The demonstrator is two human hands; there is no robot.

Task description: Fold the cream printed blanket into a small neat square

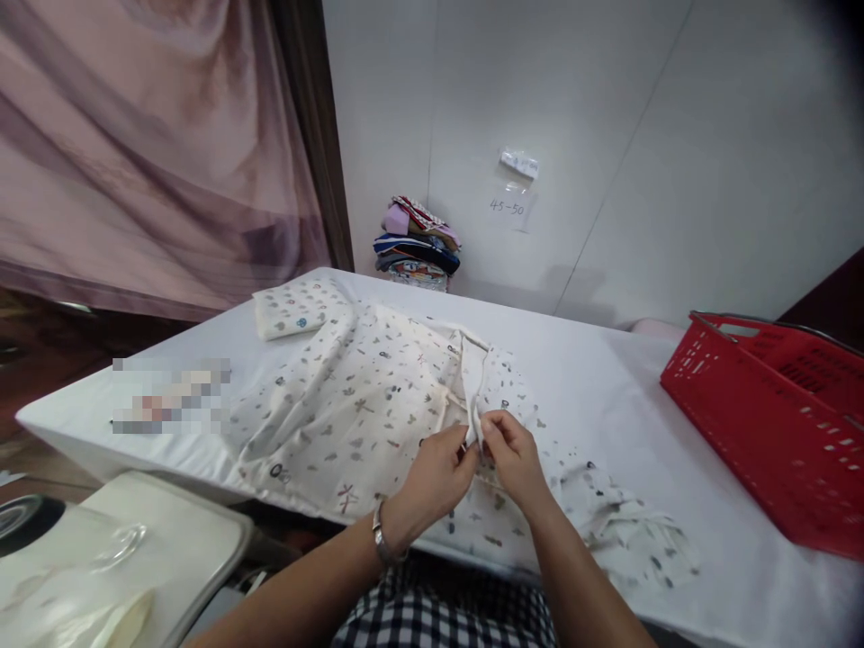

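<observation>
A cream baby garment (351, 396) with small printed figures lies spread on the white table (607, 378). My left hand (438, 472) and my right hand (513, 454) meet over its middle, both pinching the garment's thin white tie strings (472, 396) near the front opening. A silver bracelet sits on my left wrist. A folded piece of the same print (293, 306) rests at the far left of the garment. Another small crumpled printed piece (634, 531) lies to the right of my right forearm.
A red plastic basket (776, 423) stands on the table's right side. A stack of folded colourful clothes (418, 243) sits against the white wall at the back. A pink curtain hangs at left. A white lidded object (121, 558) is at lower left.
</observation>
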